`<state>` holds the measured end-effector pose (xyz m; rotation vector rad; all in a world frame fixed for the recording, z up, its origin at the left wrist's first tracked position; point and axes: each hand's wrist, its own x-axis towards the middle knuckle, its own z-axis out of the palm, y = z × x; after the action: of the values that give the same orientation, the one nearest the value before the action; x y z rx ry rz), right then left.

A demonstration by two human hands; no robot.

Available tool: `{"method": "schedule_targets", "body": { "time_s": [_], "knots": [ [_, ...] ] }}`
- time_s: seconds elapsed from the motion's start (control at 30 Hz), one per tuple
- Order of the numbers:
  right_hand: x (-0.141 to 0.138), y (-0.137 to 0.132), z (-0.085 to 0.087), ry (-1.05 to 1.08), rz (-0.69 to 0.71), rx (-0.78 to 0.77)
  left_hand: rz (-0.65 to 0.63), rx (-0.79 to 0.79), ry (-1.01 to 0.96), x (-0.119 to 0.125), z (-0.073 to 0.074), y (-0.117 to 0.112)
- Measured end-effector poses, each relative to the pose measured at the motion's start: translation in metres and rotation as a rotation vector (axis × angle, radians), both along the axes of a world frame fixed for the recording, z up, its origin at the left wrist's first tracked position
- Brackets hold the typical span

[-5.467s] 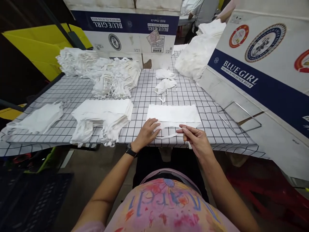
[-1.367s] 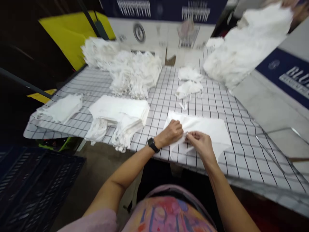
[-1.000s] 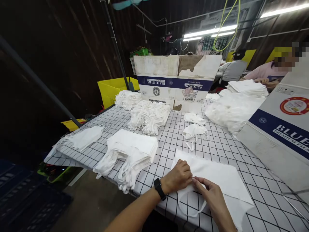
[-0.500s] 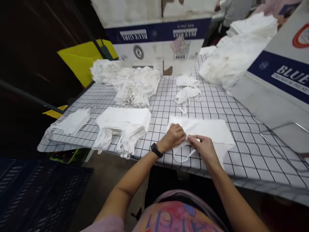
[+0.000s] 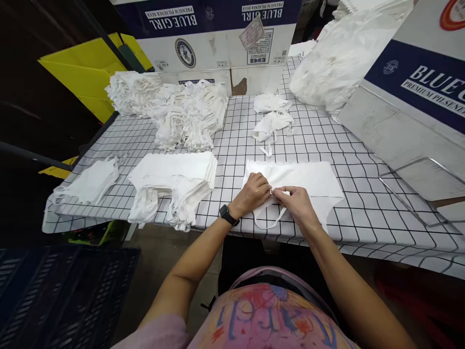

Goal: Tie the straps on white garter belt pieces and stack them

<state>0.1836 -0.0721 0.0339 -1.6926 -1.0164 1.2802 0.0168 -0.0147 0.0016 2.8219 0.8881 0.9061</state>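
Note:
A white strapped garment lies flat on the checked cloth in front of me, its wide edge away from me. My left hand rests over its left part with fingers pinched on the white strap. Against those fingertips, my right hand pinches the same strap between thumb and finger. Between the two hands shows a small white piece, like a strap slider, too small to make out fully. The strap's loop hangs toward the table edge.
To the left lie a neat stack of white garments and a smaller white pile. Behind is a big heap. Loose white pieces lie mid-table. Cartons stand behind, another carton and a wire frame at right.
The camera view has shifted, so the table things appear slightly higher and to the left. Both hands keep their pinch at nearly the same spot on the garment.

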Motion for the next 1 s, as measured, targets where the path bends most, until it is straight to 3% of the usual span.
{"method": "schedule_targets", "body": {
  "time_s": [0.3,0.6,1.0],
  "knots": [
    [0.004,0.005,-0.009,0.017,0.023,-0.007,-0.007,-0.018,0.013,0.0,-0.001,0.0],
    [0.004,0.003,0.001,0.007,0.007,-0.027,-0.035,0.09,-0.009,0.0,0.002,0.0],
    [0.006,0.007,-0.003,0.033,0.068,-0.032,-0.056,0.05,0.024,-0.001,0.002,0.001]
  ]
}}
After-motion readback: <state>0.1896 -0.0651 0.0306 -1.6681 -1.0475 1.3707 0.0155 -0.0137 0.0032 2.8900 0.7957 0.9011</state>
